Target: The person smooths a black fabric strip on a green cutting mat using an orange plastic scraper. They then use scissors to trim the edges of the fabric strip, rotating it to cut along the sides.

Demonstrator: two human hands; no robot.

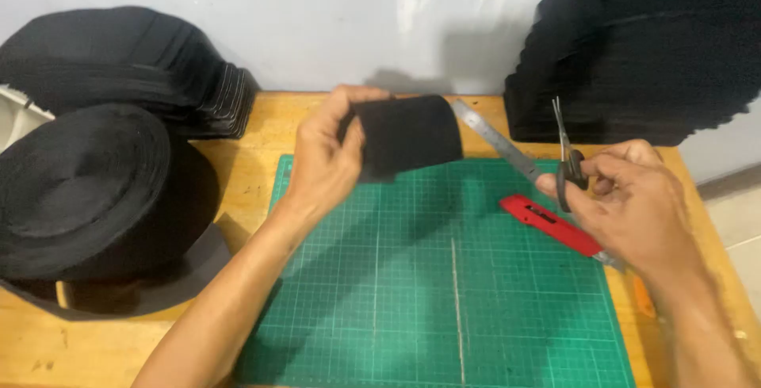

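While my left hand (325, 158) pinches the black fabric strip (408, 134) up above the far edge of the green cutting mat (412, 293), my right hand (626, 198) grips closed scissors (567, 162), blades pointing away, over the red utility knife (551, 225) and steel ruler (495, 138), presumably for trimming.

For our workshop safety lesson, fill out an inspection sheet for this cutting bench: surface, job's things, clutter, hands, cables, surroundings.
Surface: wooden table with a green gridded cutting mat on it.
Job's things: black fabric piece held above the mat; scissors with blades pointing up.
Clutter: red utility knife and metal ruler lying on the mat; an orange item at the mat's right edge, unclear.
Hands: left hand grips the fabric; right hand holds the scissors.
Cables: nothing seen.
Surroundings: large black webbing roll on the left, black fabric stacks behind it, pale wall.
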